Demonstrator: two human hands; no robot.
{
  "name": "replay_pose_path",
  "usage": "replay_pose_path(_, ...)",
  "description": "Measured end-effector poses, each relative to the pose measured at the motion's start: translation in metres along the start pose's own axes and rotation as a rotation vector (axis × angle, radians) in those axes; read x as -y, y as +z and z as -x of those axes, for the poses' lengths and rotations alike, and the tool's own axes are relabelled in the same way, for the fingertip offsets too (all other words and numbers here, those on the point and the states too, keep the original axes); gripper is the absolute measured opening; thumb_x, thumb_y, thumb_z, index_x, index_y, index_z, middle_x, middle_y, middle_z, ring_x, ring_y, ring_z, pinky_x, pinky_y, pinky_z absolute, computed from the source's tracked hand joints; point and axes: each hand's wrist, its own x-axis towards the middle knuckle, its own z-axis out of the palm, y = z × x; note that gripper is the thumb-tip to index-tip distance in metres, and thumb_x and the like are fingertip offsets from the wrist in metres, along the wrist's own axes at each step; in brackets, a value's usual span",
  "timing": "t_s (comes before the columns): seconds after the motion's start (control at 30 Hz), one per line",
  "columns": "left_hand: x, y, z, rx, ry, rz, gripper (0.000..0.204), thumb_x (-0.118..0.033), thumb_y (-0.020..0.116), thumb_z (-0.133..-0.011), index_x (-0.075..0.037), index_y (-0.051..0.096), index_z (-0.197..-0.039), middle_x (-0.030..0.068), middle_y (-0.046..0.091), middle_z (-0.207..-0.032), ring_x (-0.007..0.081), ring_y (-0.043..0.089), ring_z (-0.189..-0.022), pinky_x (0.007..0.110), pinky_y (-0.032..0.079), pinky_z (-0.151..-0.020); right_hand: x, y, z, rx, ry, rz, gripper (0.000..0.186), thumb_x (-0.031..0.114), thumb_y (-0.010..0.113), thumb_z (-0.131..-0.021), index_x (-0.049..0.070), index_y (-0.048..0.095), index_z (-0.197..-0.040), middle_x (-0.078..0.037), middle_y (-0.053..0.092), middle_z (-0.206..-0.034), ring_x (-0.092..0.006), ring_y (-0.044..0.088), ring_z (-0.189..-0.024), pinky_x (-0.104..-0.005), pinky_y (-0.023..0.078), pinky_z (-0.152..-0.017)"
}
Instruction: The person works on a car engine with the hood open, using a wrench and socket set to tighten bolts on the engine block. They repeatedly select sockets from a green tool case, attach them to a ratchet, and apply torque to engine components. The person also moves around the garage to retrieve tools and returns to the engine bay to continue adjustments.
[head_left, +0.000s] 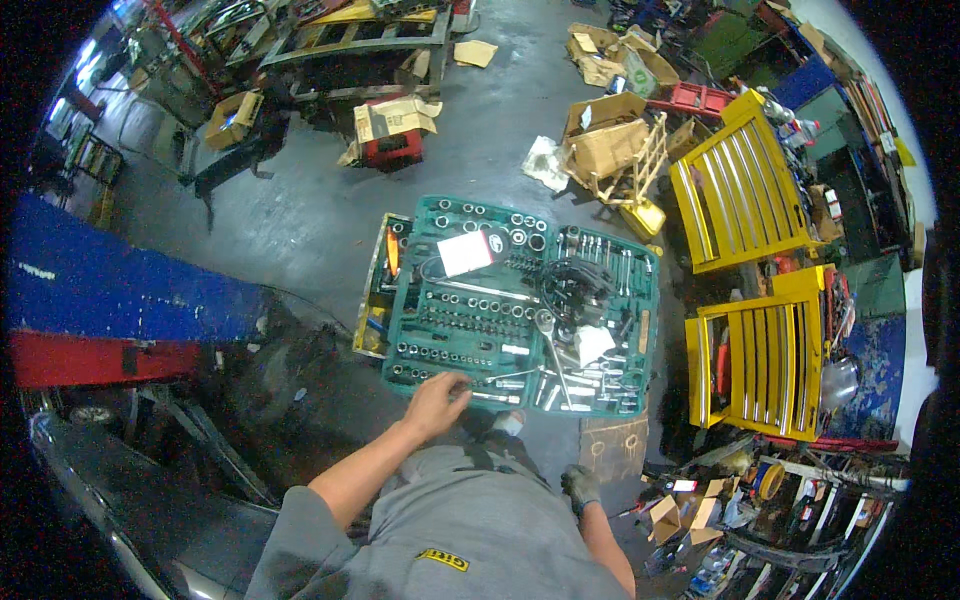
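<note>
Nearest the camera, at the lower middle of the frame, is the person's grey work top, with both forearms coming up from it. The left hand (436, 400) reaches forward to the near edge of the green socket set case (640, 300), which lies open on the grey concrete floor at the centre of the frame. Its fingers are curled down together over the lower row of sockets (430, 352) — whether they already pinch one, I cannot tell. The right hand (580, 487), in a dark glove, hangs low at the lower right of centre, well apart from the case; its fingers look loosely bent and it holds nothing that shows.

The case is mostly filled: rows of sockets sit in their slots on the left half, and a white slip of paper (465, 252) lies on top near the upper middle. The right half is messier — a ratchet handle (552, 345), loose bits and a dark cable lie jumbled across it. By the look of it, the picking from the case is only at its start, with nothing yet lifted clear.

Two yellow drawer cabinets (745, 185) stand at the right, and cardboard boxes (605, 135) lie scattered across the upper part.
</note>
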Motion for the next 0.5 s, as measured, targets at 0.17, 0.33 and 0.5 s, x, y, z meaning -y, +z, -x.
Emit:
replay_pose_path(0.17,0.026,-0.036,-0.022,-0.267,-0.227,0.086,0.031,-0.02,0.074,-0.095,-0.003,0.074,-0.12,0.017,0.077,-0.108,0.0271,0.075,-0.092,0.038,0.059,-0.083,0.002,-0.008,0.008,-0.003,0.007,0.036,0.02,0.02,0.065,-0.095,0.012,0.06,-0.078,-0.002,0.058,-0.068,-0.0154,0.053,-0.056,-0.0331,0.04,-0.051)
replay_pose_path(0.33,0.092,-0.089,-0.063,-0.583,-0.387,0.067,0.026,-0.02,0.071,-0.096,-0.001,0.075,-0.114,0.0188,0.079,-0.102,0.0316,0.077,-0.099,0.042,0.058,-0.088,-0.036,-0.037,-0.007,0.049,0.059,0.058,0.016,0.026,0.067,-0.098,0.01,0.069,-0.099,-0.003,0.067,-0.084,-0.0178,0.06,-0.068,-0.0356,0.048,-0.059)
replay_pose_path(0.5,0.135,-0.091,-0.097,-0.414,-0.442,-0.021,0.028,-0.022,0.07,-0.097,-0.001,0.075,-0.114,0.0194,0.078,-0.109,0.0346,0.076,-0.103,0.044,0.057,-0.091,-0.039,-0.053,0.021,0.047,-0.084,0.341,0.024,0.033,0.061,-0.103,0.009,0.065,-0.103,-0.003,0.068,-0.09,-0.0196,0.062,-0.08,-0.0376,0.051,-0.068)
